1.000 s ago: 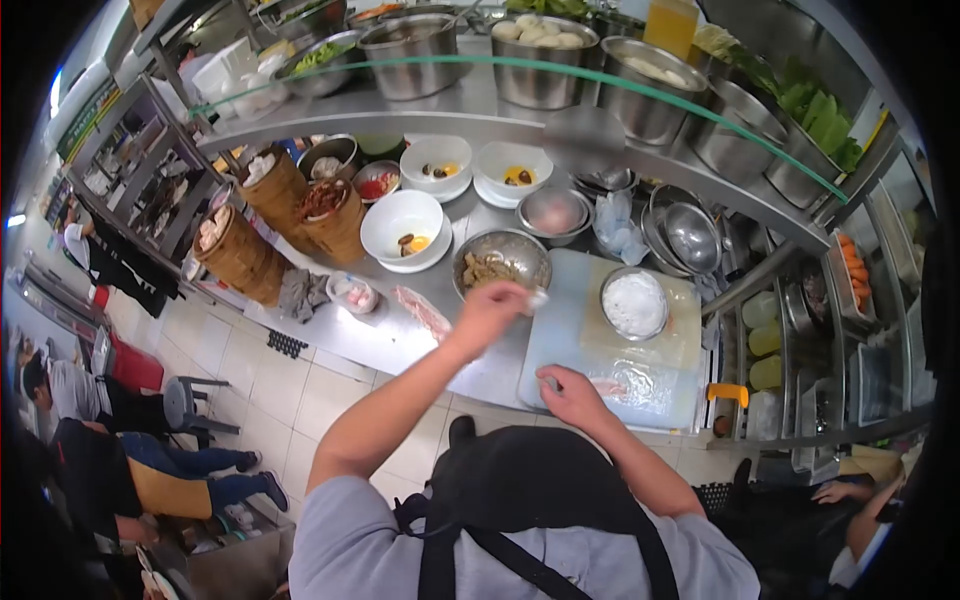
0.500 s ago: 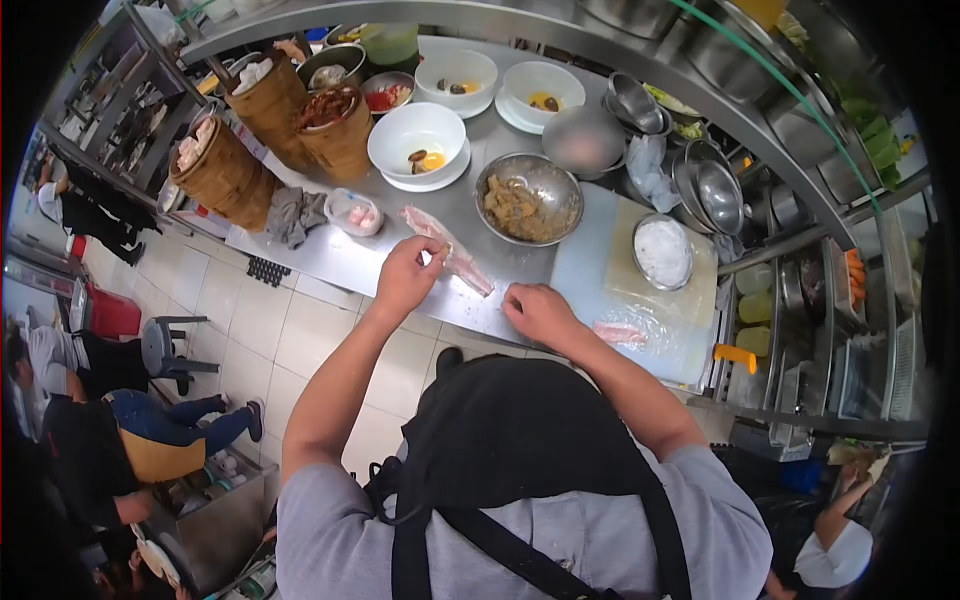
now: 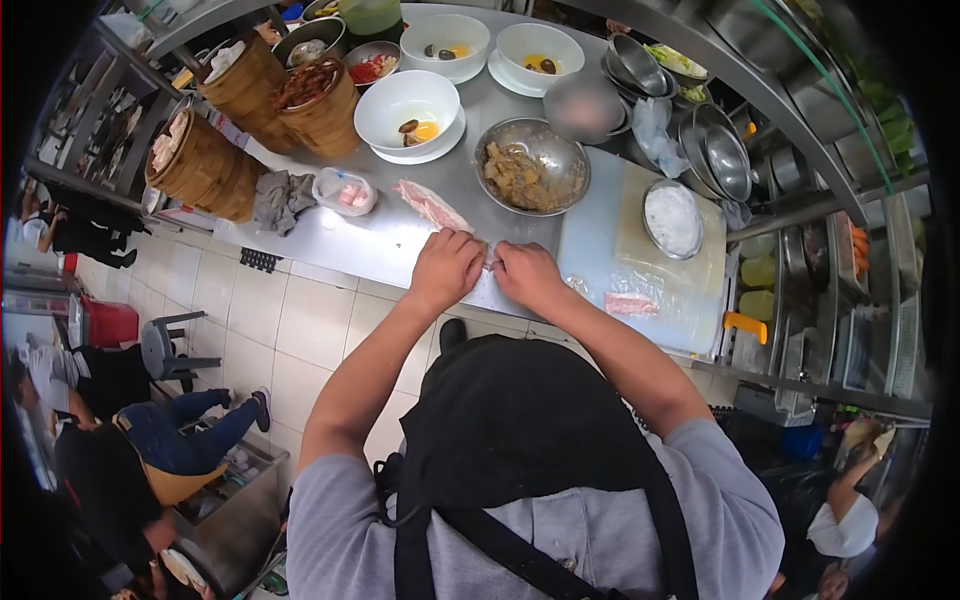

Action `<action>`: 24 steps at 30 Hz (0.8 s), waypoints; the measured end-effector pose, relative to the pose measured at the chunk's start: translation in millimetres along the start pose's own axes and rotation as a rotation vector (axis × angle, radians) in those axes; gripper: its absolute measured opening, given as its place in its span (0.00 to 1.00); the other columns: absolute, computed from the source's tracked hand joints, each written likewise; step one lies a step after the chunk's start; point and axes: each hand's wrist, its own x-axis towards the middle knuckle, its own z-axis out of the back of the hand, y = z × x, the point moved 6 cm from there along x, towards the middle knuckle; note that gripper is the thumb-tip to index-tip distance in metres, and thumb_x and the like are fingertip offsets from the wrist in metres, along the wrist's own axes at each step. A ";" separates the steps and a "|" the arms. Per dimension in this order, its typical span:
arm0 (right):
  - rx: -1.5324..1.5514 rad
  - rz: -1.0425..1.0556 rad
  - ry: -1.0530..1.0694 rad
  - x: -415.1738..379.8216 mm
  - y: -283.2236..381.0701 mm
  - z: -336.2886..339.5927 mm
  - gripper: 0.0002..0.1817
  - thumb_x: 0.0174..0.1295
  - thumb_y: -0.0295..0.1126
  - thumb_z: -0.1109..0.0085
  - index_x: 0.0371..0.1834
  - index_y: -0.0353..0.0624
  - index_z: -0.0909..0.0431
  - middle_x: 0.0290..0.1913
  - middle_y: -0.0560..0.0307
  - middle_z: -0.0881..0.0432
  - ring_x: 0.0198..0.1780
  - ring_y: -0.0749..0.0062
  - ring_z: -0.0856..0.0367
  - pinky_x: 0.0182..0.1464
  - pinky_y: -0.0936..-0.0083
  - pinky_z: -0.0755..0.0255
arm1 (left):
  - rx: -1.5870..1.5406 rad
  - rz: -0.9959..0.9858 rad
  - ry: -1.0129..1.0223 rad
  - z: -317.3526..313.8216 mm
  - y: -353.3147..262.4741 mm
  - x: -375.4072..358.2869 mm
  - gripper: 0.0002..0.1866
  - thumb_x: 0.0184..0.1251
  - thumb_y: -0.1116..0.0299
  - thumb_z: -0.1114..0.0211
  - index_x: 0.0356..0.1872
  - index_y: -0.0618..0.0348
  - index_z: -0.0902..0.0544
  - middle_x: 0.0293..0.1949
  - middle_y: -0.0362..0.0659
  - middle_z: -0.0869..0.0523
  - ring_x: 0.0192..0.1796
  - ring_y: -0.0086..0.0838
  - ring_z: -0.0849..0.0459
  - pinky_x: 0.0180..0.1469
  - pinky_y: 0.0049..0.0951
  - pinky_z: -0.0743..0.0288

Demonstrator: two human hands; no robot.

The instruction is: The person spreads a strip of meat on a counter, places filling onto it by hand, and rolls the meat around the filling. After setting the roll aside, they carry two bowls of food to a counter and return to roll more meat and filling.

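Observation:
On the steel table lies a pale pink, white-edged strip of raw meat (image 3: 430, 203), its far end showing and its near end covered by my hands. My left hand (image 3: 447, 270) is closed over that near end, fingers curled down. Close beside it, my right hand (image 3: 528, 274) pinches at the strip's tip; the fingertips of both hands almost meet, and what is between them is mostly hidden. Just beyond my hands stands a steel bowl (image 3: 572, 160) of brownish, lumpy paste. A shorter piece of raw meat (image 3: 630, 303) rests on the plastic-covered cutting board (image 3: 590, 215) to the right.
White powder fills a bowl (image 3: 673, 218) on the board. A plastic tub (image 3: 345, 192), grey cloth (image 3: 283, 203) and bamboo steamers (image 3: 205, 180) stand left. White bowls (image 3: 408, 108) with egg yolk are behind. A metal shelf (image 3: 790, 130) overhangs the back. Other people are at both sides.
My left hand has moved along the strip to its near end. My right hand has come up and left from the table edge to meet it. The view has shifted slightly.

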 end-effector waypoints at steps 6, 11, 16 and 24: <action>0.030 -0.076 0.016 6.6 -5.1 -9.2 0.11 0.58 0.35 0.36 0.36 0.37 0.22 0.33 0.42 0.13 0.38 0.44 0.12 0.46 0.52 0.21 | 0.019 0.034 -0.010 12.5 -11.3 -2.6 0.17 0.53 0.69 0.25 0.45 0.55 0.16 0.49 0.44 0.18 0.53 0.43 0.20 0.56 0.42 0.27; 0.005 -0.168 0.107 16.3 -14.0 -11.0 0.15 0.55 0.39 0.36 0.36 0.37 0.16 0.35 0.41 0.11 0.41 0.46 0.11 0.47 0.53 0.19 | 0.087 0.022 0.081 4.3 -18.2 -6.4 0.19 0.53 0.65 0.25 0.46 0.55 0.16 0.51 0.44 0.19 0.56 0.42 0.23 0.58 0.44 0.29; 0.228 -0.328 0.304 30.4 -27.3 -0.8 0.19 0.55 0.43 0.37 0.36 0.36 0.13 0.36 0.41 0.11 0.40 0.49 0.11 0.46 0.55 0.19 | 0.129 0.034 0.051 -1.4 -24.2 -1.0 0.16 0.54 0.64 0.26 0.44 0.56 0.16 0.51 0.44 0.19 0.56 0.42 0.23 0.57 0.43 0.30; 0.684 -0.483 0.345 35.2 -46.3 -22.2 0.20 0.59 0.42 0.38 0.38 0.32 0.13 0.34 0.49 0.14 0.33 0.66 0.19 0.37 0.64 0.25 | 0.186 0.061 -0.009 -12.4 -17.1 2.8 0.10 0.57 0.70 0.30 0.40 0.57 0.17 0.47 0.44 0.17 0.53 0.42 0.22 0.57 0.43 0.29</action>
